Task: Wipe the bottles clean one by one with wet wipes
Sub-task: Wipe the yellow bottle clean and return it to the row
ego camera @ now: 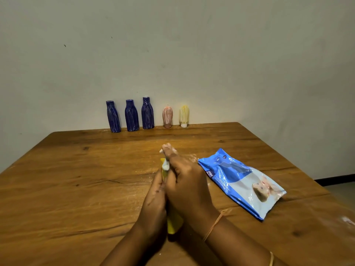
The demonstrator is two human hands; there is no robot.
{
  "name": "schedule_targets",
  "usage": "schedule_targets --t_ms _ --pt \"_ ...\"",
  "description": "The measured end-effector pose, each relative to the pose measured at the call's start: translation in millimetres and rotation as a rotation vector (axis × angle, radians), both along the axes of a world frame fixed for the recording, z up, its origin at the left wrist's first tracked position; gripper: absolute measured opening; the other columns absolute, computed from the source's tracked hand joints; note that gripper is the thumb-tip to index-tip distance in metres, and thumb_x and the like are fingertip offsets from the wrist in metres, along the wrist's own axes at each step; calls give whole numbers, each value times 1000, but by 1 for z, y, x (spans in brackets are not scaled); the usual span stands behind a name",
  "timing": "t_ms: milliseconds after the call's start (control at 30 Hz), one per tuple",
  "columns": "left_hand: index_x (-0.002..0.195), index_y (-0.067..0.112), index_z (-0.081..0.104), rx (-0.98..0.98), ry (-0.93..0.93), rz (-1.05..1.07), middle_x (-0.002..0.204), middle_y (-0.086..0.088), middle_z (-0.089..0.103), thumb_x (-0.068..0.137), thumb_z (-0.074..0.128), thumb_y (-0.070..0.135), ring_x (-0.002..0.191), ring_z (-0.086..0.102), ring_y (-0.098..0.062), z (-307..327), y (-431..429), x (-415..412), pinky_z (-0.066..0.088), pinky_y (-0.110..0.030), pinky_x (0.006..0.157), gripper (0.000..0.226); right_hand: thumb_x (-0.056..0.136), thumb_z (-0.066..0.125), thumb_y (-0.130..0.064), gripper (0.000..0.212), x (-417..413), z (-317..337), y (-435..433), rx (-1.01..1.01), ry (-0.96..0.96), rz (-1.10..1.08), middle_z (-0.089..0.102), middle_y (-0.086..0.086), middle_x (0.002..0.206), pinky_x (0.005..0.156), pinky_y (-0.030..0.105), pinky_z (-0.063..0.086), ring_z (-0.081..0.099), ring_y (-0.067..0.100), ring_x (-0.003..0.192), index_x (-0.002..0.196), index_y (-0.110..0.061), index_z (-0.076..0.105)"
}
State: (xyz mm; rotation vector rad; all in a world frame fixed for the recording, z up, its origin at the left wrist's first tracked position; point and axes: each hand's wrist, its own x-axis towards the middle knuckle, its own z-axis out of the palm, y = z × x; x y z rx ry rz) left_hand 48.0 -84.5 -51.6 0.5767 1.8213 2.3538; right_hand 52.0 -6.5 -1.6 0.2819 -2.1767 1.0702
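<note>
A yellow bottle [173, 225] lies between my two hands over the middle of the wooden table [76, 179]. My left hand [155, 200] grips its left side. My right hand [184, 181] covers its top and presses a white wet wipe [166, 166] against it; most of the bottle and wipe are hidden. Along the far edge by the wall stand three dark blue bottles [113, 117] [131, 116] [147, 113], a pink bottle [167, 117] and a pale yellow bottle [184, 116], all streaked with white.
A blue pack of wet wipes [241, 181] lies flat on the table to the right of my hands. White smears mark the wood near my hands and at the right edge [347, 220]. The table's right edge drops to the floor.
</note>
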Motion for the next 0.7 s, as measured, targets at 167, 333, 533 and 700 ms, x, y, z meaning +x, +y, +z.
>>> schedule_targets --t_ms 167,333,533,700 --pt "142 14 35 -158 183 144 135 -8 52 89 44 28 126 49 -18 4 0 -1 39 -27 104 55 82 44 -1 38 -25 2 27 -337 -288 93 70 1 106 87 34 53 63 7 95 109 -15 68" --pt "137 31 30 -267 317 170 127 23 48 89 42 19 118 46 14 0 -1 -7 35 -2 91 51 72 40 -10 45 -5 17 32 142 -31 129 69 7 109 94 26 47 63 16 105 106 -9 69" --pt "130 24 37 -282 328 157 106 35 59 94 44 -1 103 53 16 1 -3 -5 40 -3 82 45 71 39 -8 46 -3 20 39 369 61 159 69 12 107 96 18 34 62 20 103 106 -5 69" --pt "117 37 40 -314 341 164 96 19 61 90 48 21 83 58 0 3 -3 -1 48 -21 73 32 77 44 -6 39 -9 8 61 301 -93 90 72 7 97 78 25 47 66 25 93 107 -10 68"
